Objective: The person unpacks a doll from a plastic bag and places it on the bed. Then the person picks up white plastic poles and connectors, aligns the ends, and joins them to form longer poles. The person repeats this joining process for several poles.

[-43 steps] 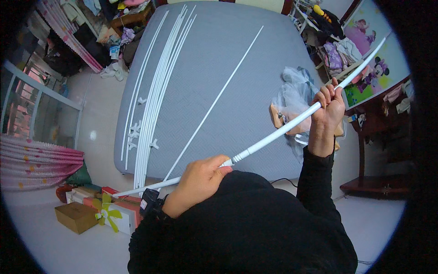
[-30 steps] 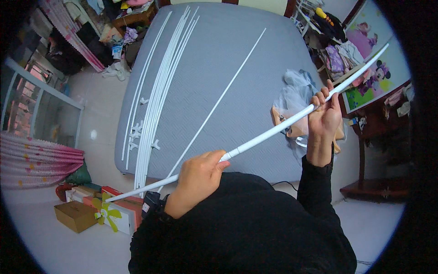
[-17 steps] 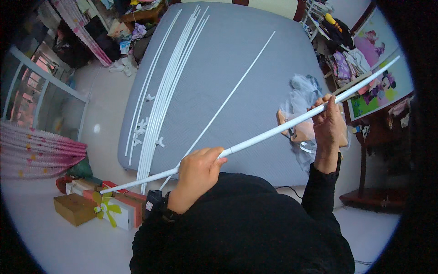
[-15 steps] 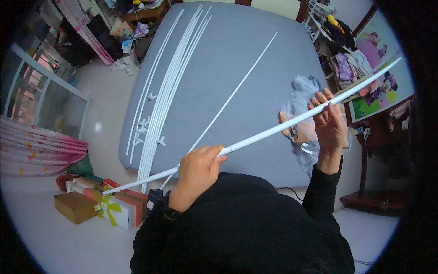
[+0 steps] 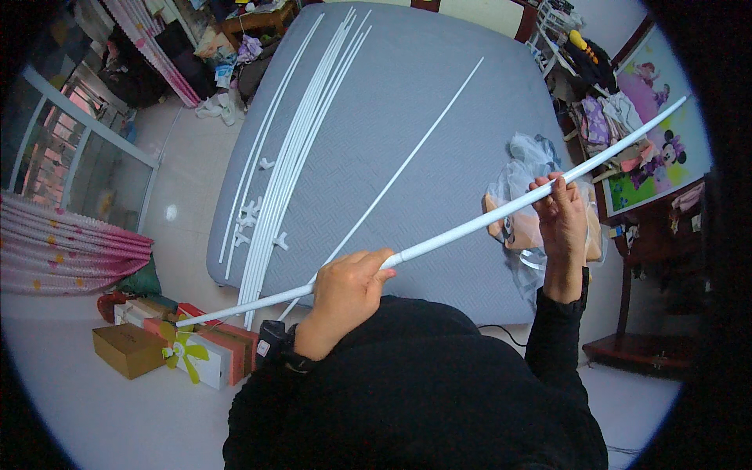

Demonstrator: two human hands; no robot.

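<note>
A long white pole (image 5: 470, 227) slants across in front of my body, low at the left and high at the right. My left hand (image 5: 346, 299) is wrapped round it, just left of a visible joint in the pole. Farther right, my right hand (image 5: 562, 225) pinches the pole between thumb and fingers from below. Past the pole, a thinner single white rod (image 5: 415, 149) lies on the grey bed. To its left a bundle of white rods (image 5: 301, 141) is laid out lengthwise, with several small white connectors (image 5: 280, 241) beside it.
The grey mattress (image 5: 423, 196) spreads out before me. A crumpled clear plastic bag (image 5: 521, 176) rests at its right side. Cardboard boxes (image 5: 131, 352) stand on the floor at lower left, near the pole's left end. Cluttered shelves (image 5: 583, 102) line the right.
My right hand's fingers have closed more round the pole. My left hand keeps its grip, and the pole holds nearly the same slant. The whole view has shifted slightly.
</note>
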